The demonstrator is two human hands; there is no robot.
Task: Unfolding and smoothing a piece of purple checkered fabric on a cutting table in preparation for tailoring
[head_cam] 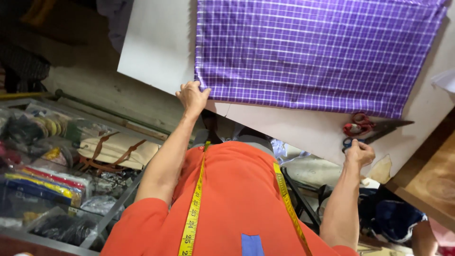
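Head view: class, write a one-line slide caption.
Left hand pins purple checked cloth on the white table; right hand rests by scissors.

Bare table [156,42] left of the cloth [313,47] — scissors [367,125] crowd the right edge.

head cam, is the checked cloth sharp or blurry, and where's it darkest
Head view: the purple checked cloth is sharp and evenly lit, its white lines crisp; the left hand on its corner and the right hand near the scissors are clear. The top-left corner is darkest; the wide lens tilts and bends the white table.
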